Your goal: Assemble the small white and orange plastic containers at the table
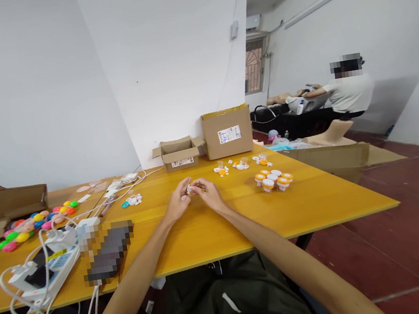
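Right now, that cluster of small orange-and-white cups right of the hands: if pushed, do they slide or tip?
The cups look small and thin, so probably light; a push would likely slide them on the smooth yellow table. They stand upright and squat, so tipping seems unlikely. They sit bunched close together, so nudging one would probably shift its neighbours.

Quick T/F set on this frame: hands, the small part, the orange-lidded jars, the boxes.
1. Both hands, left hand and right hand, pinch a small white part. True.
2. The orange-lidded jars sit left of the hands. False: they stand to the right.
3. The small cardboard box is open. True.
4. The coloured plastic eggs lie inside that box. False: they lie on the yellow table, far left.
5. Nobody else is in view. False: a person sits in the background.
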`<state>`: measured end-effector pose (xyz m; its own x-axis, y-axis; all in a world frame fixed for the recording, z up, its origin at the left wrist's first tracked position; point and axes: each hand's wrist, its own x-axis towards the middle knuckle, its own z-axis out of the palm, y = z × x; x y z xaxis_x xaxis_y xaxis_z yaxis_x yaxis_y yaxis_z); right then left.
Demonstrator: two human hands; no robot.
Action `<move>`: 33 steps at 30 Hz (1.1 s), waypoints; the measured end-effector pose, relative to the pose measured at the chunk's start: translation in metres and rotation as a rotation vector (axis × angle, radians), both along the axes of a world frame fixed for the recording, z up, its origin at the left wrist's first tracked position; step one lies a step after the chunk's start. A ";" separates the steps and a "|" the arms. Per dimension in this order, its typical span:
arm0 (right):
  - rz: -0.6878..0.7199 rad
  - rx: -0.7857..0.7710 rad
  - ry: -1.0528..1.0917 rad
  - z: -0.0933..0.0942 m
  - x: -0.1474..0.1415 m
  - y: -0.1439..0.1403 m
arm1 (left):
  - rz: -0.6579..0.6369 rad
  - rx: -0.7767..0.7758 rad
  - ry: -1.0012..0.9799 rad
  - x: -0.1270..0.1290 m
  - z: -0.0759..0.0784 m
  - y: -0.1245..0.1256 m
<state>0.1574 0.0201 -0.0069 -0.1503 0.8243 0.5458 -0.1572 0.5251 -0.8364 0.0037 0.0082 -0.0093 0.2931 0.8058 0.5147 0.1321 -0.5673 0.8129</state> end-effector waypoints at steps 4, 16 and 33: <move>-0.009 -0.023 0.017 0.000 0.000 -0.001 | 0.035 -0.063 -0.003 0.003 0.000 0.000; -0.132 0.082 -0.051 0.000 0.001 0.000 | 0.094 -0.159 -0.022 0.009 0.009 -0.009; -0.207 0.201 -0.173 0.003 0.002 -0.005 | 0.083 -0.214 -0.039 0.010 0.016 -0.013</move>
<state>0.1595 0.0149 -0.0041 -0.0954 0.7256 0.6815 0.1050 0.6881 -0.7179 0.0133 -0.0043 0.0065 0.2044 0.9184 0.3389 0.1377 -0.3697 0.9189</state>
